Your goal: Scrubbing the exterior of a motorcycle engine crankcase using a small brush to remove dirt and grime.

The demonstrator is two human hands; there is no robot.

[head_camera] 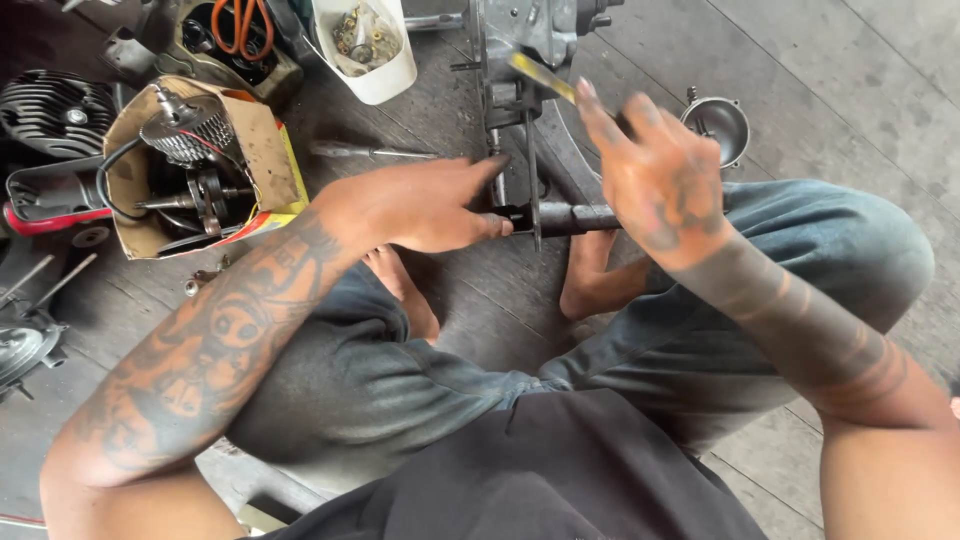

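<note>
Tattooed forearms, blue jeans, bare feet

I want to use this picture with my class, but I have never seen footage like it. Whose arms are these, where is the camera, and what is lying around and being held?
There is no machine at work here: a person sits low on the floor, and the one camera is worn on their head, looking down at their own arms, knees and bare feet. The left hand grips a dark metal shaft that belongs to a grey engine part standing on the wooden floor. The right hand is raised and blurred, holding a thin yellowish tool; I cannot tell what kind. Nearby lie a cardboard box with engine parts, a white tub of small fittings, a finned black cylinder and a small metal bowl.
</note>
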